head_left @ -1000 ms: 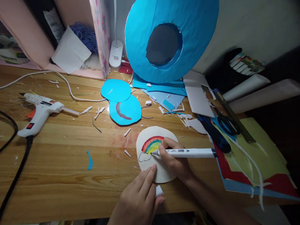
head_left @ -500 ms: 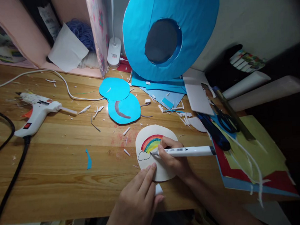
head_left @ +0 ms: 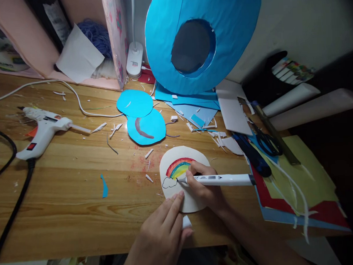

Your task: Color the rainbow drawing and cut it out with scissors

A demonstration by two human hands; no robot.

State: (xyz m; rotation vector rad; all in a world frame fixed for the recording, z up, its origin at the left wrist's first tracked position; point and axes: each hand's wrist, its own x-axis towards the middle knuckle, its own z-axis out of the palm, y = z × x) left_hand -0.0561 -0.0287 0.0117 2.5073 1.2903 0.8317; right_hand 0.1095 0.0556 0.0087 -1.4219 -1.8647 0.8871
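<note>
A white, roughly oval paper cutout (head_left: 193,203) lies on the table. On it are a coloured rainbow (head_left: 179,163) and a small black-outlined cloud (head_left: 169,182) at the rainbow's left foot. My right hand (head_left: 205,185) grips a white marker (head_left: 224,180) with a dark end, its tip on or just above the paper at the cloud's right edge. The fingertips of my left hand (head_left: 165,225) press on the cutout's lower left edge. Between that hand's thumb and fingers sits a small white cap-like piece (head_left: 186,222), partly hidden.
A glue gun (head_left: 41,131) lies at left. Ahead are two blue paper ovals (head_left: 146,129) and a large blue ring (head_left: 228,57) standing against the wall. At right, scissors (head_left: 266,141), a dark-blue-handled cutter (head_left: 252,157) and a ruler (head_left: 277,136) lie over coloured sheets (head_left: 308,170). Paper scraps are scattered about.
The view has shifted very slightly. Both hands, the marker and the paper cutout keep nearly the same places, with the marker tip still at the cloud's right side.
</note>
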